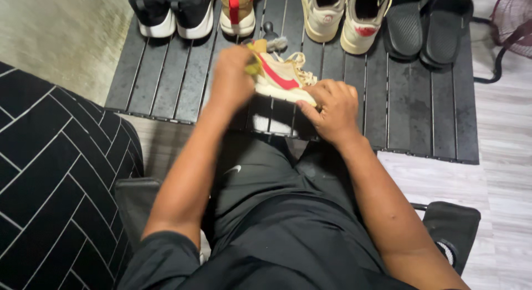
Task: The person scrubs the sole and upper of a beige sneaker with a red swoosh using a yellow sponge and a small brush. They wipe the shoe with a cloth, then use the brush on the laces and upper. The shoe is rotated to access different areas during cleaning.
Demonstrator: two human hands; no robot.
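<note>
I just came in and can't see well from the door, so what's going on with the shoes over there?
A seated person holds a tan sneaker with a red stripe over a low black slatted table. The right hand grips its sole at one end, while the left hand presses a yellowish cloth against the other end. More shoes line the table's far edge: a black pair, a cream pair and black slides.

- Bare forearms, left hand [231, 79] and right hand [331, 111] without gloves, rings or watch.
- Black short sleeves ending above the elbows.
- Black shorts [266, 212] of smooth fabric, small white emblem on the left leg.
</note>
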